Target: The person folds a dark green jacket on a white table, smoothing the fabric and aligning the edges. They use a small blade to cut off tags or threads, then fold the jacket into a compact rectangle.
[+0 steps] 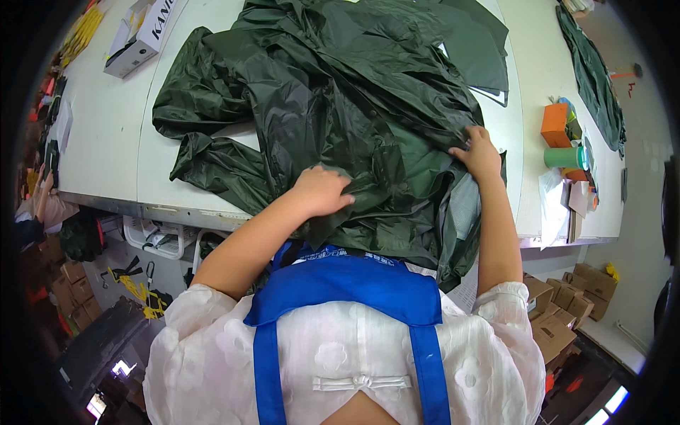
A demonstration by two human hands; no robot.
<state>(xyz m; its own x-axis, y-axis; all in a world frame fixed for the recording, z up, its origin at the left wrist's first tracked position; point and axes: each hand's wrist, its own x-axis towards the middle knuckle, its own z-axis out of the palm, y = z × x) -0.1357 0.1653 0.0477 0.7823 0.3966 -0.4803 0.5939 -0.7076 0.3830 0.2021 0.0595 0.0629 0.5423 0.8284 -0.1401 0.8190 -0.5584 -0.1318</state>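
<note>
Dark green raincoat point(340, 106) crumpled across the white counter point(106, 134), long axis running lower centre to upper right of frame, left hand point(320, 190) bunching its near fold, right hand point(478, 152) pinching fabric at centre right, cardboard box point(138, 39) upper left, green tape roll point(567, 157) far right.

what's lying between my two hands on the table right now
In the head view, only the dark green garment lies there: its crumpled folds fill the stretch from the left hand to the right hand, both pressed onto it.
</note>
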